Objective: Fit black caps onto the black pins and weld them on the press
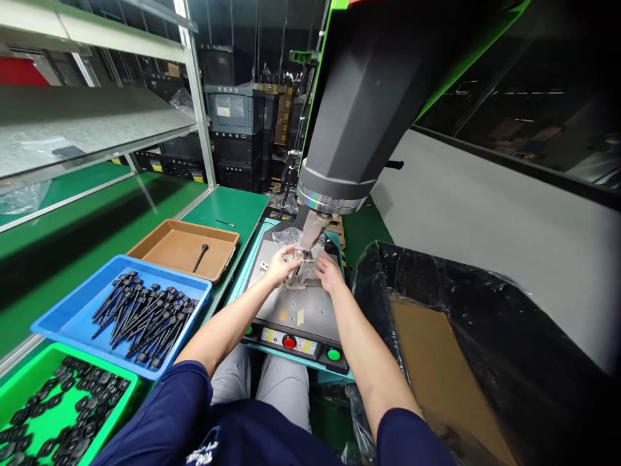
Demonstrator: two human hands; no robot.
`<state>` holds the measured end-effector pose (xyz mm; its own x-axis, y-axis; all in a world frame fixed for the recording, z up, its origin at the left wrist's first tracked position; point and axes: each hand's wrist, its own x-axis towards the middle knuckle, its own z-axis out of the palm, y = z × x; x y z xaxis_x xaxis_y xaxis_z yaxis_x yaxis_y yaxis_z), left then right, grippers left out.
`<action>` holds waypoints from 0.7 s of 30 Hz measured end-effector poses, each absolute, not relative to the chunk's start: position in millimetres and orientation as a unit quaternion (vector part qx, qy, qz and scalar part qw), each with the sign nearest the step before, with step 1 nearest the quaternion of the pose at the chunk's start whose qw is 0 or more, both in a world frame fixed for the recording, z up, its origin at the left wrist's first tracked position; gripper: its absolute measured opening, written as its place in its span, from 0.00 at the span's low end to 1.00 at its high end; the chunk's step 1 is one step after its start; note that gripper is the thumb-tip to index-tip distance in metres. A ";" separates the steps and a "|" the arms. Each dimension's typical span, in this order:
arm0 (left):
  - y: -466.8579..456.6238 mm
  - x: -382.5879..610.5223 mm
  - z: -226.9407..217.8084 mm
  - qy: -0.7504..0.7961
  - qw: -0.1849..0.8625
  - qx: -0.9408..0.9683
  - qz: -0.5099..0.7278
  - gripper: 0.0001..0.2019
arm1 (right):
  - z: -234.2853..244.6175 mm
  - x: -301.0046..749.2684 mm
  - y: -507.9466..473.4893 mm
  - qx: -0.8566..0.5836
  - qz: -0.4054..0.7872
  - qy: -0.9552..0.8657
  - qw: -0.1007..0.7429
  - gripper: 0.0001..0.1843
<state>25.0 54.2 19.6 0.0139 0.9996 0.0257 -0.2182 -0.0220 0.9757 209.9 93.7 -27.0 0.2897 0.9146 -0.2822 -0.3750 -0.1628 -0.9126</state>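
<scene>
My left hand [280, 266] is at the left side of a small metal fixture [297, 279] on the machine's base plate [276, 307]. Its thumb and fingers close together at the top of the fixture, on something too small to make out. On the other side, my right hand [330, 273] has its fingers apart and slightly blurred, with nothing visible in them. The tapered tip of the machine head [314, 228] comes down between both hands, right over the fixture. Clear plastic film [287, 237] lies behind the fixture.
On the left stand a brown tray [160, 241] with one black long-stemmed part [200, 257], a blue tray [63, 323] of similar parts, and a green bin [53, 401] of small black pieces. Red [289, 342] and green [333, 355] buttons line the base front. A black-lined box [388, 272] stands right.
</scene>
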 end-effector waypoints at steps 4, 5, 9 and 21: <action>53.4 25.1 22.4 0.447 0.544 0.478 0.525 0.34 | -29.1 218.1 98.1 -0.545 0.540 -0.236 0.596 0.14; 52.2 25.3 23.0 0.449 0.542 0.484 0.520 0.34 | -30.6 219.7 98.1 -0.547 0.540 -0.231 0.596 0.13; 47.3 26.4 25.6 0.452 0.528 0.501 0.516 0.33 | -38.8 222.2 95.7 -0.555 0.545 -0.205 0.595 0.09; 49.8 34.3 25.6 0.446 0.478 0.526 0.543 0.26 | -43.3 248.4 84.0 -0.555 0.541 -0.085 0.626 0.06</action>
<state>34.3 49.8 25.6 0.0110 0.9893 0.1453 -0.0500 -0.1446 0.9882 248.4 84.0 -43.3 0.4000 0.7722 -0.4937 -0.5824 -0.2018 -0.7875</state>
